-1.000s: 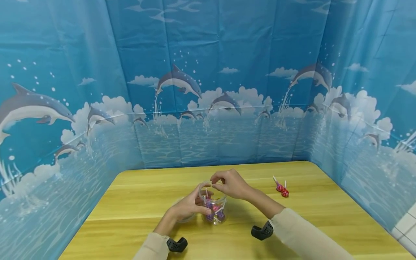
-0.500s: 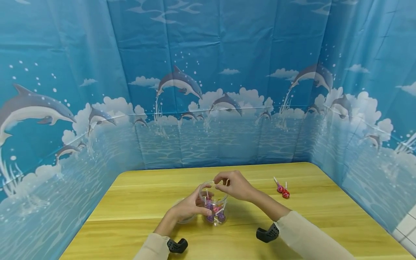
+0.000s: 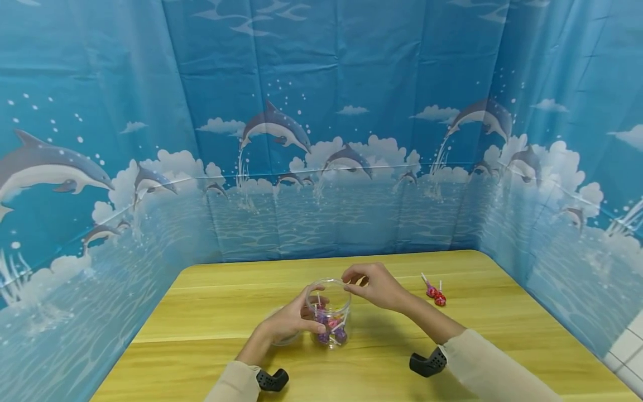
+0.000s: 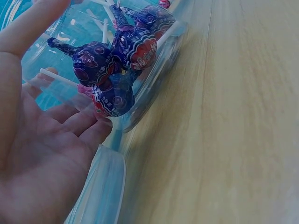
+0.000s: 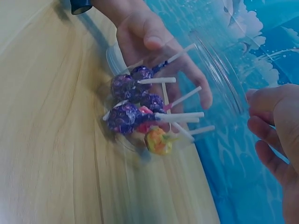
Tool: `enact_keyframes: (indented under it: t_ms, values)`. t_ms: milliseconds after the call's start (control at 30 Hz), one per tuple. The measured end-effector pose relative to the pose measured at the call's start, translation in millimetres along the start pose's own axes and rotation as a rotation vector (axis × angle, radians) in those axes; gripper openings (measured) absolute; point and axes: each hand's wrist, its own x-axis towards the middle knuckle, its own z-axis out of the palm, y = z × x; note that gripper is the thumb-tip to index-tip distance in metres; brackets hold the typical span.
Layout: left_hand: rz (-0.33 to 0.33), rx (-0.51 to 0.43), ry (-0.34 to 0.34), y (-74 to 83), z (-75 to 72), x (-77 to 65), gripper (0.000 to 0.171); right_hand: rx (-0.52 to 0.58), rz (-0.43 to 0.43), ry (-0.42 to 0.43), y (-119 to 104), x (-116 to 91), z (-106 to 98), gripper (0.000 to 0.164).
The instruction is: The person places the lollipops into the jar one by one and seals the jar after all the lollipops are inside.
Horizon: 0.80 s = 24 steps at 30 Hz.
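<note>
A clear plastic jar [image 3: 329, 326] stands on the table with its mouth uncovered. Inside are several lollipops [image 5: 126, 116], mostly in purple wrappers, along with a pink one and a yellow-orange one [image 5: 160, 141]. My left hand [image 3: 291, 319] holds the jar, its thumb on the near side and its fingers around the far side. At the right edge of the jar's rim [image 5: 224, 74] is my right hand [image 3: 374, 286], fingers loosely bent with nothing seen between them. Whether its fingertips touch the rim I cannot tell.
Two red and purple lollipops [image 3: 436, 293] lie on the yellow wood-grain table [image 3: 201, 312], right of the jar. A clear round lid [image 4: 105, 186] lies beside the jar, partly behind the left hand. A dolphin-print curtain [image 3: 321, 223] encloses the table's back and sides.
My right hand has moved to the right, from over the jar's mouth to the rim's right edge. The left hand and the jar stay in place.
</note>
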Motion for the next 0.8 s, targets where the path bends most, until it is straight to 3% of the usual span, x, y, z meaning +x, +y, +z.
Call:
enact_keyframes:
  t_ms: [800]
  values:
    - [0.018, 0.032, 0.004, -4.1, -1.3, 0.4, 0.087, -0.054, 0.069, 0.005, 31, -45, -43, 0.01]
